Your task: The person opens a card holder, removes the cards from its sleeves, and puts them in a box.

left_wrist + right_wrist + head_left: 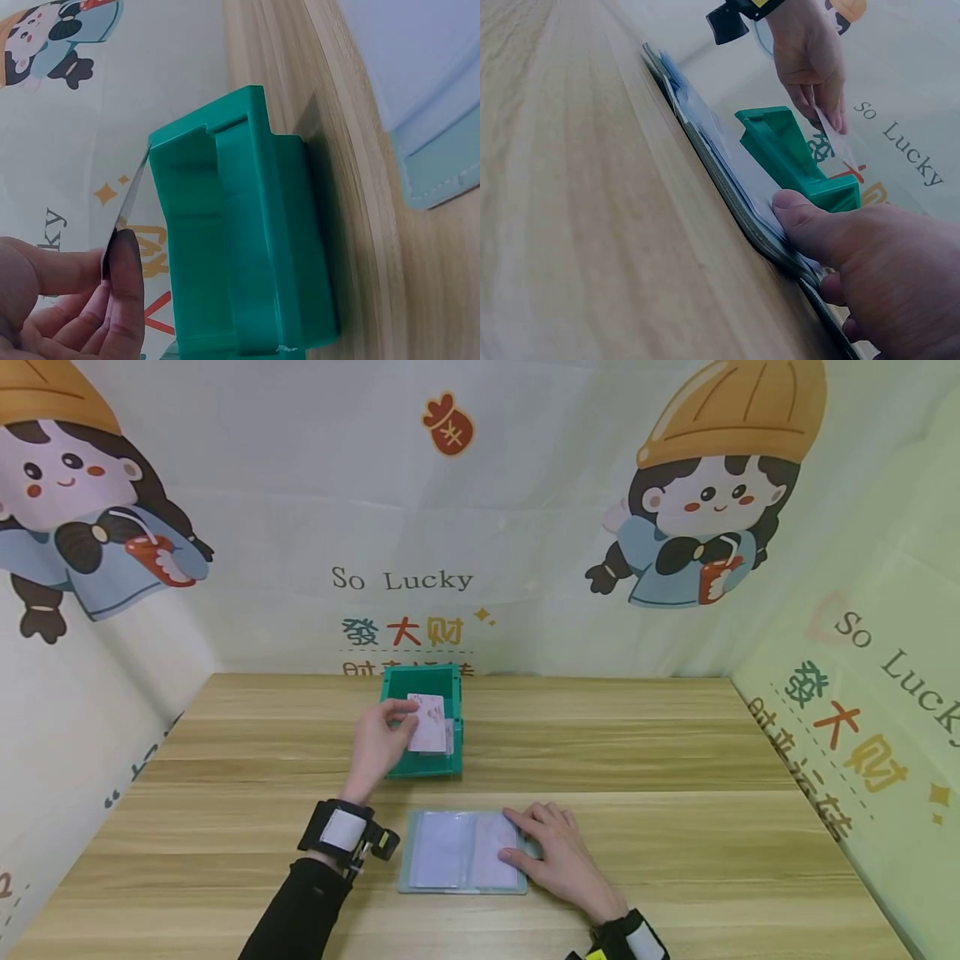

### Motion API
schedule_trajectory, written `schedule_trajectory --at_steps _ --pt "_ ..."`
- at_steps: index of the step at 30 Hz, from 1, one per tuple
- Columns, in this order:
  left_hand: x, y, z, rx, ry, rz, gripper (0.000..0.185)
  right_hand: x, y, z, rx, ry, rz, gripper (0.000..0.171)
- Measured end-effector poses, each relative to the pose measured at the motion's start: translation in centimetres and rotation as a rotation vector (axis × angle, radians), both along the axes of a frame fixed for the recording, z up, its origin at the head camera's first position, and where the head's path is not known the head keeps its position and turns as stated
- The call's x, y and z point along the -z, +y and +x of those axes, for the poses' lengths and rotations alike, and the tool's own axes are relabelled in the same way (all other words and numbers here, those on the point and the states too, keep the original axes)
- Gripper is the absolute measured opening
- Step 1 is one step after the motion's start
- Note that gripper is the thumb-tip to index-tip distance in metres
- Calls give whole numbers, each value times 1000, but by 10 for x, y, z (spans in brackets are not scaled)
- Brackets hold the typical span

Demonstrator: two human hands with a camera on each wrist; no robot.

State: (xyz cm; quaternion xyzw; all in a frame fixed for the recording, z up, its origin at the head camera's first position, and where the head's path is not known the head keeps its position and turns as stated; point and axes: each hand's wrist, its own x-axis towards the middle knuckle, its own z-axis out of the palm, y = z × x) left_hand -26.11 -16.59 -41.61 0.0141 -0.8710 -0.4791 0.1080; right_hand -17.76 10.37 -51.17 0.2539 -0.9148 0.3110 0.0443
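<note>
A pale pink patterned card (427,723) is pinched between the thumb and fingers of my left hand (381,739). In the head view it hangs over a green plastic box (423,765). The edge of another card (450,737) shows behind it; whether it lies in the box or is held too, I cannot tell. An open card album (442,852) with clear sleeves lies flat nearer to me. My right hand (558,858) rests on its right edge, thumb on the page and index finger near the top corner. In the right wrist view the thumb (799,217) presses the sleeves.
The wooden table (675,760) carries the box towards its back edge, with the album in front of it. A printed cloth (540,527) hangs behind and along both sides. Black bands with small cameras (348,831) are strapped to the wrists.
</note>
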Motion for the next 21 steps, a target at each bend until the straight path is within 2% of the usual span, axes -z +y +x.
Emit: schedule_trajectory --at_steps 10,13,21 --pt "7 10 -17 -53 11 -40 28 0 0 0 5 -2 -5 51" --pt "11 14 -19 -53 2 -34 31 0 0 1 10 -6 -7 51" --pt "22 22 -23 -76 5 -90 31 1 0 0 -2 12 -8 51"
